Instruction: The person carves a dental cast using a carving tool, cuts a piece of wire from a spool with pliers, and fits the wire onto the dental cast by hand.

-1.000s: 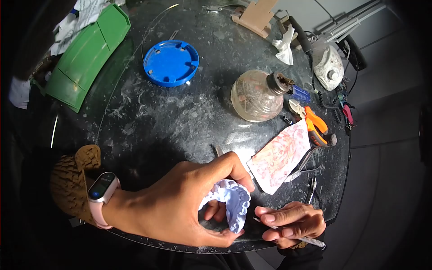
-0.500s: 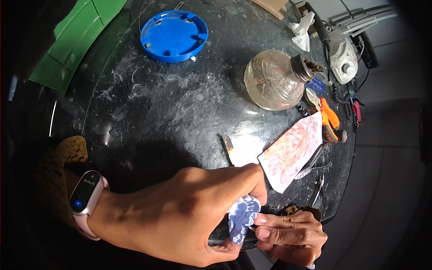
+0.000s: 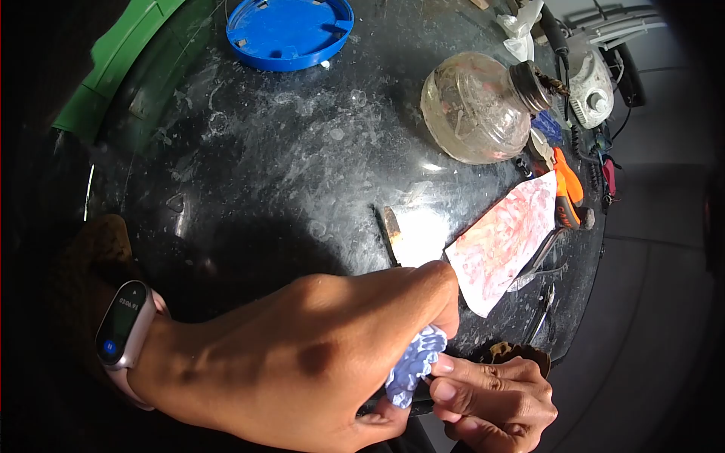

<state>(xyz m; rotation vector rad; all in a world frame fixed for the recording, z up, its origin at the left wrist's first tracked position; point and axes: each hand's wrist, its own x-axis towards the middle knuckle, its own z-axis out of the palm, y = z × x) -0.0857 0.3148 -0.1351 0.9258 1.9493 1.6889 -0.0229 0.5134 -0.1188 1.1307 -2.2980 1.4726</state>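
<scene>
My left hand (image 3: 302, 355), with a smart band (image 3: 124, 325) on its wrist, is wrapped round a white and bluish dental cast (image 3: 415, 366) at the lower middle. The row of teeth on the cast faces right. My right hand (image 3: 495, 396) is pinched close against the right side of the cast, its fingertips at the teeth. Between those fingertips only a small bit of the thin tool shows; the rest of it is hidden by the hand.
Beyond my hands lie a red-smeared white sheet (image 3: 504, 245), a knife-like blade (image 3: 392, 230), orange-handled pliers (image 3: 566, 189) and a glass jar (image 3: 476, 108). Farther off are a blue round tray (image 3: 289, 32), a green plastic piece (image 3: 113, 64) and a white device (image 3: 591, 90).
My right hand has come left to the cast with the thin tool. The cast has been tilted in my left hand. The view has shifted, so the table things sit higher up.
</scene>
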